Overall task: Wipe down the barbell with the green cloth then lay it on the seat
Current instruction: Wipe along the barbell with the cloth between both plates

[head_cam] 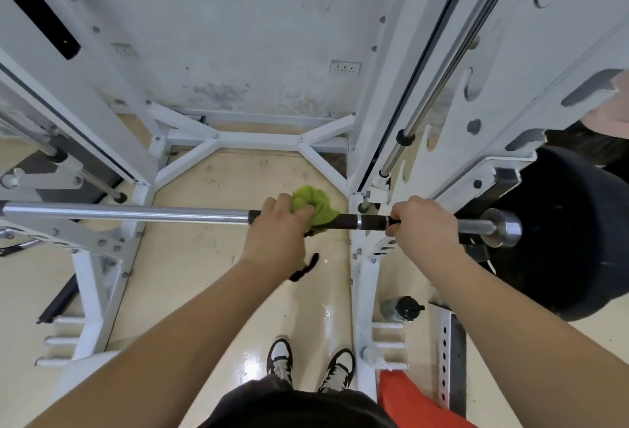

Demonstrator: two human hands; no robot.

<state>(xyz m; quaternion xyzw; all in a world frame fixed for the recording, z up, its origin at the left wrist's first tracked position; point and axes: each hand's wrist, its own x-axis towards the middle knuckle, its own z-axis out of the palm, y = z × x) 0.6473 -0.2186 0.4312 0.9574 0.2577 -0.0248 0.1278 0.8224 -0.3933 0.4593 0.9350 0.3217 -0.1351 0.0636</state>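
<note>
A silver barbell point(129, 214) runs level across the view at about hip height, with a black grip section toward its right end. My left hand point(275, 228) holds a bunched green cloth point(315, 204) wrapped against the bar on the black grip. My right hand point(423, 223) grips the bar further right, just inside the chrome end sleeve point(503, 227). No seat can be made out in this view.
White rack uprights point(366, 247) stand on both sides, with a cross base point(258, 138) on the floor ahead. A large black weight plate point(561, 240) sits at the right. A dark bottle point(401, 308) and an orange object point(408, 400) lie near my feet point(309, 363).
</note>
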